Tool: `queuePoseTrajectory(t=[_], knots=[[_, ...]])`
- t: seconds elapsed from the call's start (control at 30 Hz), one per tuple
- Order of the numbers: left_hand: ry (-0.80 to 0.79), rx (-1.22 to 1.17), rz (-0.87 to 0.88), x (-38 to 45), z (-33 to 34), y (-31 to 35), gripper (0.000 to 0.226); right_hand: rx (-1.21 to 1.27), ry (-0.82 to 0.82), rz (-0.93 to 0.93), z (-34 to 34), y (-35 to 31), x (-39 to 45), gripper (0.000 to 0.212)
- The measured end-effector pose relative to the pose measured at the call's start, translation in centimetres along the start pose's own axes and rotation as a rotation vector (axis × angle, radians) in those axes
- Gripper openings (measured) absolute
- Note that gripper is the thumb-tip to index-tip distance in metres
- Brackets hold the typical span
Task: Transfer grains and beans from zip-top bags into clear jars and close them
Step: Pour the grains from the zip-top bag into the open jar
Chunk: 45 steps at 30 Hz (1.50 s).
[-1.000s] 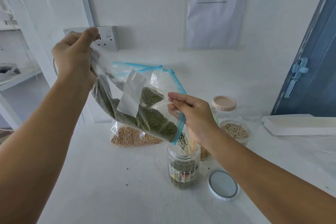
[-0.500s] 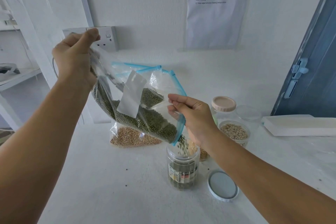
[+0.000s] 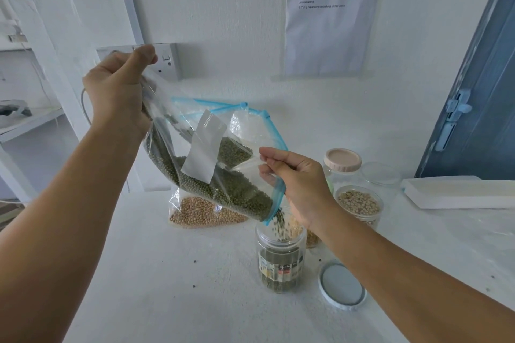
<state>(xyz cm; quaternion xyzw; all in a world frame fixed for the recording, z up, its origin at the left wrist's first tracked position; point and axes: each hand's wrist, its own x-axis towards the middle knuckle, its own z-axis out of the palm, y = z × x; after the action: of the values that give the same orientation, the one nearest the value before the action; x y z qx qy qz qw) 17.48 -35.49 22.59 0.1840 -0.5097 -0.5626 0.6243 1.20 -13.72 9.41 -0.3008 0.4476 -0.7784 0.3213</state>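
Observation:
A clear zip-top bag of green mung beans [image 3: 223,184] with a blue zip strip hangs tilted over the table. My left hand [image 3: 117,92] grips its raised bottom corner. My right hand [image 3: 298,184] pinches the open blue-edged mouth. Green beans stream from that mouth into an open clear jar [image 3: 280,259] with a label, standing below and partly filled. Its pale blue lid [image 3: 342,285] lies flat to the right of the jar.
A second bag of tan beans [image 3: 206,213] lies behind the tilted bag. An open jar of pale beans [image 3: 359,205], a jar with a pink lid [image 3: 342,161] and a clear lid [image 3: 380,172] stand at the right. A white box [image 3: 459,192] lies at far right. A few beans are scattered on the table.
The bean level in the bag has dropped a little and more green beans are in the jar. Both hands hold nearly the same places.

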Motion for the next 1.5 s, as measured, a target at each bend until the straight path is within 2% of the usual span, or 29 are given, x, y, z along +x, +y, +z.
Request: queuePoseTrajectory(t=[0.17,0.47,1.33,1.5], knots=[[-0.025,-0.028,0.02,-0.4,0.3,-0.1,0.027,-0.012,0.01,-0.007,-0.1,0.3,-0.1,0.025],[-0.069,-0.004,0.046,-1.1,0.6,-0.1,0.023,0.008,0.006,-0.001,-0.3,0.6,-0.5,0.026],[-0.099,0.019,0.051,-1.3,1.1,0.8,0.031,0.02,-0.006,-0.016,-0.4,0.5,-0.3,0.027],[-0.102,0.002,0.062,-1.6,1.2,0.9,0.025,0.021,-0.015,-0.024,-0.7,0.7,-0.5,0.027]])
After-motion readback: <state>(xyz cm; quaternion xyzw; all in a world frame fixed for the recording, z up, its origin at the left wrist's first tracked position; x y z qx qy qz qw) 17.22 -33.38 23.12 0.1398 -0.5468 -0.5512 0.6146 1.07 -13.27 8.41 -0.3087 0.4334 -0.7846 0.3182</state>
